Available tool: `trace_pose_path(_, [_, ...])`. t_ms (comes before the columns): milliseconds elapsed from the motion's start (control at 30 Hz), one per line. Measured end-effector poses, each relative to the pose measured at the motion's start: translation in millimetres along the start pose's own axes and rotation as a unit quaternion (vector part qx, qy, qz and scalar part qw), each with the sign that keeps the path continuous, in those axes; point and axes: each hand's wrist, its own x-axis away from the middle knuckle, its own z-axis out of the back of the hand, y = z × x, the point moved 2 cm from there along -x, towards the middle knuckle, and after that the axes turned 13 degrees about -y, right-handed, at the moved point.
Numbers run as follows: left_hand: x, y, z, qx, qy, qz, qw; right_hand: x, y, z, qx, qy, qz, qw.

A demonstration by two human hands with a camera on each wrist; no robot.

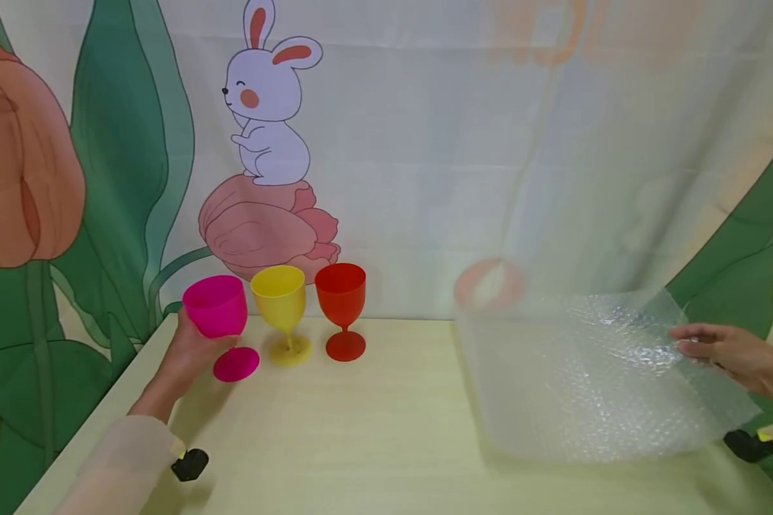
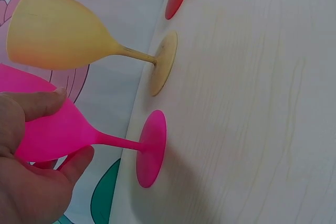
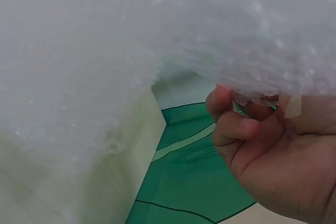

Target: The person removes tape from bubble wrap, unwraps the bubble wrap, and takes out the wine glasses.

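Observation:
At the table's left, my left hand (image 1: 196, 350) grips the bowl of a pink goblet (image 1: 217, 307), thumb and fingers around it. In the left wrist view the pink goblet's foot (image 2: 152, 148) stands at the table surface; I cannot tell whether it touches. Beside it stand a yellow goblet (image 1: 280, 297) and a red goblet (image 1: 341, 293), both upright. On the right, my right hand (image 1: 741, 354) pinches the right edge of a clear bubble wrap sheet (image 1: 580, 386). The bubble wrap covers much of the right wrist view, partly hiding the right hand's fingertips (image 3: 224, 95).
A pale wood-grain table (image 1: 373, 436) lies under everything. Right behind it hangs a printed curtain (image 1: 412, 157) with a rabbit, tulips and leaves. The table's right edge shows beneath the bubble wrap in the right wrist view.

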Motion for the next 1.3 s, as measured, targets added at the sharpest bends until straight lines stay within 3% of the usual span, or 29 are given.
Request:
trace_pose_path(533, [2.0,-0.9,0.4,0.005,-0.001,0.0,1.0,-21.0,-22,-9,0.108,0.002,0.018,0.994])
trace_pose_path(700, [1.9,-0.1,0.0,0.004,-0.001,0.001,1.0,-22.0,-29,-13,0.099,-0.001,0.024,0.9948])
trace_pose_path(1033, [2.3,-0.1,-0.3,-0.002,0.001,-0.012,0.9999,-26.3,-22,-21,0.075,0.001,0.04,0.9964])
trace_pose_path(1300, [2.6,0.8,-0.7,0.0,0.0,-0.006,1.0,-32.5,-20,-30,0.138,0.014,0.037,0.9896])
